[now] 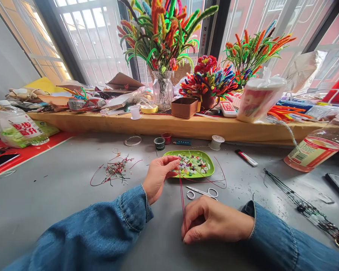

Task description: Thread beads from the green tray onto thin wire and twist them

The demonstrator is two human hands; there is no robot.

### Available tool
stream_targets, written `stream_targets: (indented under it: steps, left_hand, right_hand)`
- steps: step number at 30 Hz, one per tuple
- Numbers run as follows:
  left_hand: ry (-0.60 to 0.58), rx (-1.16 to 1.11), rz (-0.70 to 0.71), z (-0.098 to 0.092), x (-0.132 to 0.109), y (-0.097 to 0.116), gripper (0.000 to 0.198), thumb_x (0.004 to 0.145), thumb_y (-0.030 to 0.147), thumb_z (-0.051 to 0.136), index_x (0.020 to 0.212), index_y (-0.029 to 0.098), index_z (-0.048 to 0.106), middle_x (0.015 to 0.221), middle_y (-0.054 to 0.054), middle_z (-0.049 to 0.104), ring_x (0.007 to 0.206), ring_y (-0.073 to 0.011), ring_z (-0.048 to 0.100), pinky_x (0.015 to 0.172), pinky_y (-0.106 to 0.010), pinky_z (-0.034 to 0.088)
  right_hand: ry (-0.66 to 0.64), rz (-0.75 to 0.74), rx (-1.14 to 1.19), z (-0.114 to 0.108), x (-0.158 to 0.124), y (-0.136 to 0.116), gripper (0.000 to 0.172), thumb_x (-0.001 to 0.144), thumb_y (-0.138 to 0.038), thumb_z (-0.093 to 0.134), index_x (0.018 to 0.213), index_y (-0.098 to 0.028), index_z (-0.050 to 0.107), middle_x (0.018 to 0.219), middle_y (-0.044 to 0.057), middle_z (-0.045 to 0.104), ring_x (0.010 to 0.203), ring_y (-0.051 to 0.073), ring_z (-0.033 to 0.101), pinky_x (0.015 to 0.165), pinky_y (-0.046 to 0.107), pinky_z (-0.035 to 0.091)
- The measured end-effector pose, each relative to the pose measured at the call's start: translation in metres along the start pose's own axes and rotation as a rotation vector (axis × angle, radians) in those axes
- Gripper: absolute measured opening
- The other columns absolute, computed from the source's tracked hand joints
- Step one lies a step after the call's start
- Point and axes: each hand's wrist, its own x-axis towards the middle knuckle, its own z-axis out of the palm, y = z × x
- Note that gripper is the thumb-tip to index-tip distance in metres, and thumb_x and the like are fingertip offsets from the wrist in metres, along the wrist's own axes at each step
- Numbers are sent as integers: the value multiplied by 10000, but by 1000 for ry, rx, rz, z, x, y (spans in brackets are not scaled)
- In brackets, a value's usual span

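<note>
Head view shows me the left hand pinching a red cord, strands stretched toward the near edge of the table, to the right hand, curled closed on them. Scissors lie just beyond it, before a green tray of beads; spools stand nearer the far edge.

A: Status on the red thread?
B: On my feed it's thin, doubled, 2 near-parallel strands pulled straight btwn L hand up top & R hand below.
A: Rest of it?
B: Loose red line loops out past R end of the green tray; can't tell if it's the same pc.
</note>
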Motion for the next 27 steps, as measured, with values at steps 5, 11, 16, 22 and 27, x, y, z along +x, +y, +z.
stream_targets:
  steps: [5,11,16,22,27]
  left_hand:
    - [-92,-30,-11,2,-2,2,185,631,248,636,752,118,585,691,-2,532,598,-64,501,544,-180,433]
    - [-180,28,-30,5,-8,1,146,631,234,639,698,117,585,607,11,533,568,-60,493,525,-171,411]
    - [-187,83,-70,3,-6,0,195,621,251,646,775,134,622,638,8,566,568,-58,496,535,-176,411]
    - [-178,-99,-185,-7,3,4,177,644,176,629,803,107,592,665,-18,557,595,-68,540,544,-157,438]
    - [-113,-214,-141,-15,11,4,109,706,189,565,789,123,539,645,32,463,421,13,400,378,-94,320]
  right_hand:
    - [187,37,0,2,4,0,302,715,-395,523,807,-146,667,777,41,635,732,152,553,660,225,415]
    - [308,15,35,-2,4,3,282,738,-375,499,740,-137,651,735,42,640,692,154,549,641,245,408]
    - [415,-16,49,-11,1,-2,221,720,-330,542,689,-138,647,674,9,571,633,104,474,582,216,367]
    - [599,35,664,-31,-3,4,172,676,-285,611,643,-117,634,496,-33,439,432,26,318,377,151,244]
    - [799,-36,917,-56,-10,14,155,725,-302,552,657,-166,577,653,-34,499,480,15,386,402,113,332]
